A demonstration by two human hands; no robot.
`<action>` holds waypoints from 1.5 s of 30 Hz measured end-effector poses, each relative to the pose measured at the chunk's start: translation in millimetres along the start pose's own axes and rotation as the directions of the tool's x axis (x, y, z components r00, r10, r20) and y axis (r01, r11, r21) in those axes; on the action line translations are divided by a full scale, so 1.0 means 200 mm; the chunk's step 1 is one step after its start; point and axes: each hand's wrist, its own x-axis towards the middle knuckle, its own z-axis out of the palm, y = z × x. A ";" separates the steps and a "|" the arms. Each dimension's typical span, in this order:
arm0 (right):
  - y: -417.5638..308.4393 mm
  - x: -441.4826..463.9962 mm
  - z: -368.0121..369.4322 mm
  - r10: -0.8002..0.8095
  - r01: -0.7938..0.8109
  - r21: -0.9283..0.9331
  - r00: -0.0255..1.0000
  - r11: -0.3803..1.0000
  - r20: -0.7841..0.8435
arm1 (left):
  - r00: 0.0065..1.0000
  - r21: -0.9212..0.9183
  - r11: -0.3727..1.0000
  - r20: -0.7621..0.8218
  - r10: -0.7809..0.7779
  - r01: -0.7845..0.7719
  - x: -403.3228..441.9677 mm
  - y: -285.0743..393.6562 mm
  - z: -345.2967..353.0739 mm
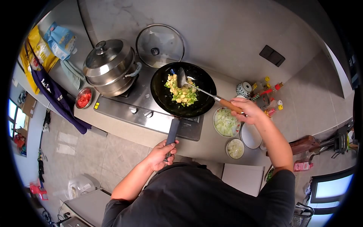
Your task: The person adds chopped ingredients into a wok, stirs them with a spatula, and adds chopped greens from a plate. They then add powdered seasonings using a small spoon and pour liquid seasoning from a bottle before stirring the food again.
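Observation:
My left hand (163, 154) is closed round the dark handle of a black wok (206, 96) on the stove. My right hand (247, 109) grips the wooden handle of a metal spatula (206, 93), whose blade dips into the wok. Pale cubes and chopped green pieces (184, 94) lie in the middle of the wok, partly under the blade. Just below my right hand stands a bowl of chopped pale-green vegetable (225, 123). A smaller bowl of chopped pale pieces (235, 148) and a white bowl (251, 135) are beside it.
A steel steamer pot (109, 68) sits on the stove (151, 98) at left, near a bowl of red pieces (84, 98). One glass lid (160, 41) leans against the back wall. Several seasoning bottles (272, 108) and a patterned jar (244, 89) stand at right.

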 end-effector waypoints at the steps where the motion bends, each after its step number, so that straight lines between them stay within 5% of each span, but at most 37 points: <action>1: -0.05 -0.04 -0.01 -0.021 0.018 -0.097 0.999 0.995 -0.030 | 1.000 0.001 1.000 0.001 -0.001 0.001 0.00 0.00 0.00; 3: -0.17 -0.14 -0.01 -0.088 0.065 -0.309 0.994 0.949 -0.061 | 1.000 0.006 1.000 0.005 -0.005 0.005 0.00 0.00 0.00; 5: -0.29 -0.20 -0.01 -0.268 0.142 -0.744 0.962 0.653 -0.052 | 1.000 -0.006 1.000 0.004 -0.007 0.007 0.00 0.01 0.01; 7: -0.41 -0.25 0.02 -0.321 0.129 -0.884 0.947 0.449 -0.025 | 1.000 -0.007 1.000 0.004 -0.009 0.009 -0.01 0.02 0.02; 8: -0.49 -0.29 0.07 -0.344 0.058 -0.979 0.939 0.195 -0.013 | 1.000 -0.005 1.000 0.002 -0.012 0.012 -0.01 0.02 0.02; 11: -0.61 -0.28 0.17 -0.368 0.028 -0.992 0.927 -0.120 0.071 | 1.000 -0.010 1.000 0.002 -0.017 0.017 -0.01 0.02 0.02; 16: -0.75 -0.15 0.40 -0.285 -0.212 -0.893 0.953 -0.397 -0.100 | 1.000 -0.020 1.000 0.019 -0.005 0.006 -0.01 0.01 0.01; 22: -0.68 0.23 0.17 -0.418 -0.127 -0.954 0.908 -0.272 -0.002 | 1.000 -0.007 1.000 0.015 -0.002 0.002 -0.01 0.02 0.01; 26: -0.48 0.48 -0.09 -0.536 0.139 -0.972 0.815 -0.188 0.220 | 1.000 0.008 1.000 0.016 -0.009 0.009 -0.01 0.03 0.01; 29: -0.40 0.50 -0.07 -0.624 0.337 -0.881 0.622 -0.331 0.473 | 1.000 0.009 1.000 0.016 -0.011 0.011 -0.01 0.03 0.01; 33: -0.46 0.28 0.08 -0.511 0.266 -0.762 0.607 -0.590 0.608 | 1.000 0.014 1.000 0.012 -0.008 0.008 -0.01 0.03 0.01; 36: -0.57 0.09 0.08 -0.465 0.272 -0.633 0.484 -0.725 0.741 | 1.000 -0.015 1.000 0.008 -0.008 0.009 -0.01 0.03 0.01; 40: -0.67 -0.03 0.03 -0.472 0.168 -0.646 0.553 -0.744 0.687 | 1.000 -0.004 1.000 0.003 -0.003 0.003 -0.01 0.03 0.00; 45: -0.71 -0.04 0.06 -0.522 0.129 -0.833 0.725 -0.538 0.449 | 1.000 -0.002 1.000 0.010 -0.007 0.007 -0.01 0.04 0.01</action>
